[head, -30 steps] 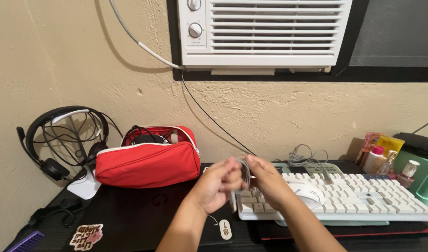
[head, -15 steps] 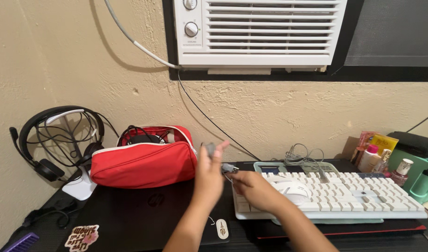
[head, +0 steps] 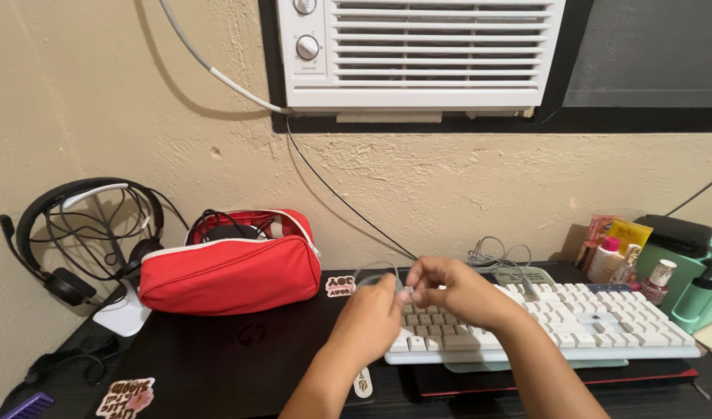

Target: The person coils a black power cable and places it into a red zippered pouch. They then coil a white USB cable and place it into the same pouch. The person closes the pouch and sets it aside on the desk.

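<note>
Comparing with half a second ago, your left hand (head: 369, 316) has dropped from its raised position and met your right hand (head: 455, 292) again above the left end of the white plastic keyboard (head: 557, 330); both hands are closed, pinching a thin grey cable loop (head: 374, 271) between fingertips, the arc of it standing just above your left knuckles, near the keyboard's left edge. The white mouse seen earlier on the keys is now hidden behind your right hand. Around you, in this one head view: one soft red fabric zip pouch (head: 230, 268), open-topped, resting on one closed matte black laptop (head: 239, 349); one black headset with wound cord (head: 76, 233) on a white stand; one ribbed white air conditioner (head: 418, 50) set in the rough plastered wall.
</note>
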